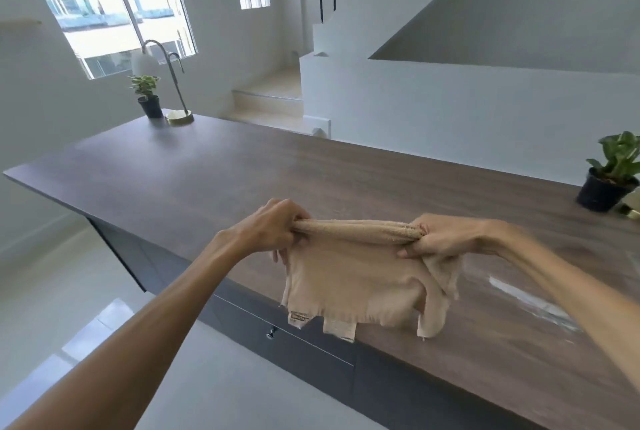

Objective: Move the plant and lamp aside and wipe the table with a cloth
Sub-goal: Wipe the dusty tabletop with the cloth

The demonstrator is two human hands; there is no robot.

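Note:
A beige cloth [353, 277] hangs stretched between my two hands above the near edge of the dark wooden table [214, 173]. My left hand [273, 229] grips its upper left corner and my right hand [440, 235] grips its upper right corner, both with curled fingers. At the far left corner of the table stand a small plant in a black pot [149, 97] and a lamp [173, 83] with a white shade, a curved gold stem and a round gold base.
A second potted plant [609, 177] stands at the table's right edge, with a gold object [632, 212] just beside it. A drawer knob [270, 334] sticks out below the tabletop. Stairs [270, 97] rise behind the table.

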